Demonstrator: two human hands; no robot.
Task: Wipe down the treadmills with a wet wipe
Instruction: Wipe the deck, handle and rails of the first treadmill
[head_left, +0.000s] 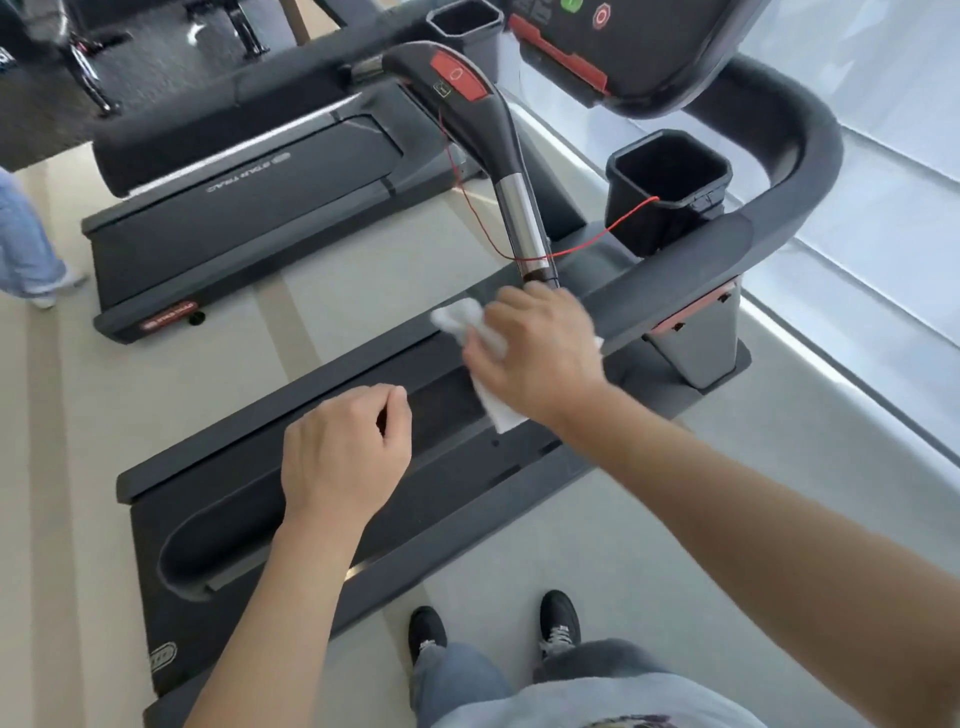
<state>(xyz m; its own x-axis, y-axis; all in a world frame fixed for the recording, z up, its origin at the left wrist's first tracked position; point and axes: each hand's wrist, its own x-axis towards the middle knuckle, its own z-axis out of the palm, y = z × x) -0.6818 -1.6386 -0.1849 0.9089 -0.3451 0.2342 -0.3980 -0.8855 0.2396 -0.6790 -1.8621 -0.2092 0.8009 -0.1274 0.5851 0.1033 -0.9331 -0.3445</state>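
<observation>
Gym floor (363, 270); right hand (540, 353) gripping wipe (467, 319)

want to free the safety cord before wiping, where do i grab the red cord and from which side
Pinch the red cord on its free span between the chrome handle and the cup holder, coming from above; there it hangs clear with nothing crowding it.

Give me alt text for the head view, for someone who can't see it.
Seen from above, a person's right hand holds a white wet wipe at the lower end of a treadmill's centre handle, while the left hand, loosely curled and empty, hovers over the belt. A red safety cord runs to the cup holder; a second treadmill stands beyond.
</observation>
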